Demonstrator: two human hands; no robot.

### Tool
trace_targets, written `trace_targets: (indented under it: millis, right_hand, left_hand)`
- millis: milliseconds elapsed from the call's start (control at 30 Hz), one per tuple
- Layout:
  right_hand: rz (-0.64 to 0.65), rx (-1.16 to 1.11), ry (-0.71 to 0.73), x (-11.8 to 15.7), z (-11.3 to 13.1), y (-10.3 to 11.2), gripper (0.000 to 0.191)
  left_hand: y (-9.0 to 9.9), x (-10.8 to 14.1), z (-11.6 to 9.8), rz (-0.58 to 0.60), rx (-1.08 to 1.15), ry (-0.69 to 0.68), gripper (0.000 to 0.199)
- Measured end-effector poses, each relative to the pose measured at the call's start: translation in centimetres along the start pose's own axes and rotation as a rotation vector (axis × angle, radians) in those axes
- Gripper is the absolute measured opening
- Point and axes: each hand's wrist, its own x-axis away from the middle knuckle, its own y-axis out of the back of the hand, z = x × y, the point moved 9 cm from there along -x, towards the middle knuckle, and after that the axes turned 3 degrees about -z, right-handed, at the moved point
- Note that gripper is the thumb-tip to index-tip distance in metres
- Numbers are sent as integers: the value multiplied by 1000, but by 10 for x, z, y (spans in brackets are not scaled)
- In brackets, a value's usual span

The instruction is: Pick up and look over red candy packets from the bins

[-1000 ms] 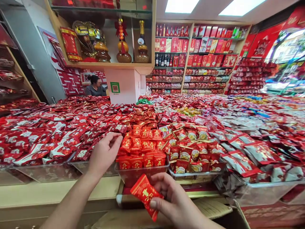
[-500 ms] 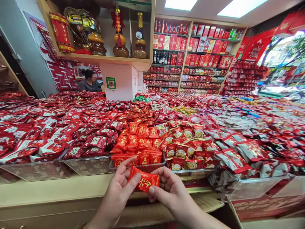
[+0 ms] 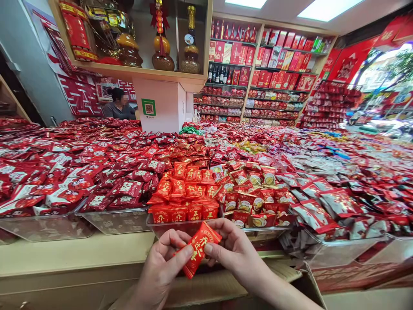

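A small red candy packet (image 3: 200, 249) with gold characters is pinched between both hands, low in the middle of the view. My left hand (image 3: 166, 262) grips its lower left side, thumb on the front. On its right side, my right hand (image 3: 234, 249) holds it with the thumb on the printed face. The packet tilts, its upper end to the right. Just beyond the hands is a clear bin (image 3: 150, 220) heaped with matching red packets (image 3: 178, 187). Beside that pile on the right lie durian packets (image 3: 245, 202) in red and gold.
Dark red packets (image 3: 125, 189) fill bins to the left, red-and-white ones (image 3: 342, 204) to the right. An open cardboard box (image 3: 206, 287) lies below the hands. A wooden cabinet (image 3: 129, 72) overhangs the counter. A person (image 3: 119, 105) is behind the counter at left.
The candy packet has turned from nearly level to a steep slant, its right end raised. Both hands still hold it, and the left fingers have curled in more.
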Motion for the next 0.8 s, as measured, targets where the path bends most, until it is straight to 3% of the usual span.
trace_targets:
  millis: [100,200,300,467,600,800]
  right_hand:
    - [-1,-2,3,0,-3,3,35]
    - [21,40,29,-1,-4,4,32]
    - [34,115,83,-2,-3,4,29]
    - [21,132,104,-2,-2,6,25]
    - [-4,13,72,-7,-6,10,28]
    - [-40,-45,49,-10,-10,11,34]
  left_hand:
    - [-4,-3,9,104,-45,28,17]
    - [-7,-6,15,198,-88,35,31]
    - [-9,-8,16,251,-90,7,31]
    - [-8,-8,17,261,-77,-13,34]
    - [-12,-9,17,284,-38,-22,36]
    - [-12,-9,13,217,33,-72,37]
